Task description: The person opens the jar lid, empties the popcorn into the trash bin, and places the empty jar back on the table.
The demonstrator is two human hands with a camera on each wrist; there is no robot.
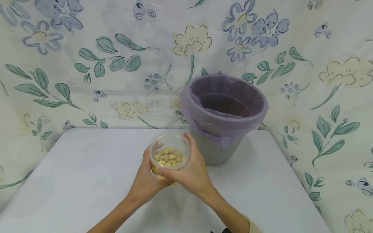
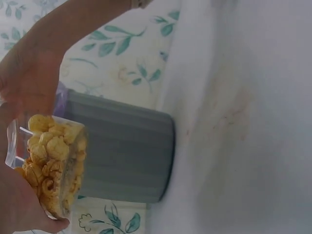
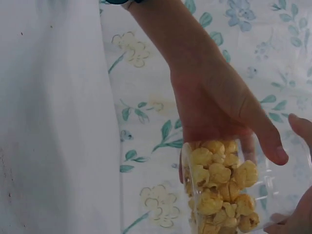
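Note:
A clear plastic jar (image 1: 170, 142), partly filled with pale yellow popcorn (image 1: 169, 157), is held up over the white table between both hands. My left hand (image 1: 147, 178) grips it from the left and my right hand (image 1: 193, 168) from the right, its thumb lying across the near side. The jar's round rim faces the head camera. In the left wrist view the popcorn (image 2: 48, 156) shows through the clear wall, packed toward the jar's base. The right wrist view also shows popcorn (image 3: 222, 180) behind the plastic, with fingers around the jar.
Just beyond my right hand, a grey bin (image 1: 218, 152) stands on the white table (image 1: 87, 181). A purple bag (image 1: 224, 129) lines it and folds over its rim. A floral cloth (image 1: 116, 87) hangs behind the table. Small dark specks lie on the tabletop near the front.

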